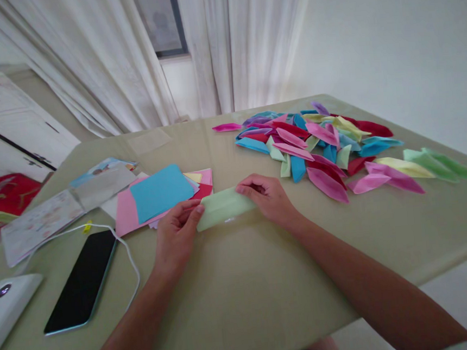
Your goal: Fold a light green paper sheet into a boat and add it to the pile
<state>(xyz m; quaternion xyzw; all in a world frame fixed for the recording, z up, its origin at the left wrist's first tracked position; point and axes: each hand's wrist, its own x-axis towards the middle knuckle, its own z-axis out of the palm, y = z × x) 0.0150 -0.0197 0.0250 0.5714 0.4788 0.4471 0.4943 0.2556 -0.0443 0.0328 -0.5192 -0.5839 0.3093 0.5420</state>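
A pale green sheet of paper (223,207), folded into a long strip, lies on the table (243,283) in front of me. My left hand (177,234) pinches its left end. My right hand (268,196) presses down on its right end with the fingers. Just behind my left hand is a loose stack of flat coloured sheets (161,195), with a blue one on top of pink, yellow and red ones.
A heap of folded paper pieces (321,148) in pink, blue, red, green and yellow covers the far right of the table. At left lie a black phone (83,281) with a white cable (121,245), a white device (3,304) and printed sheets (56,209).
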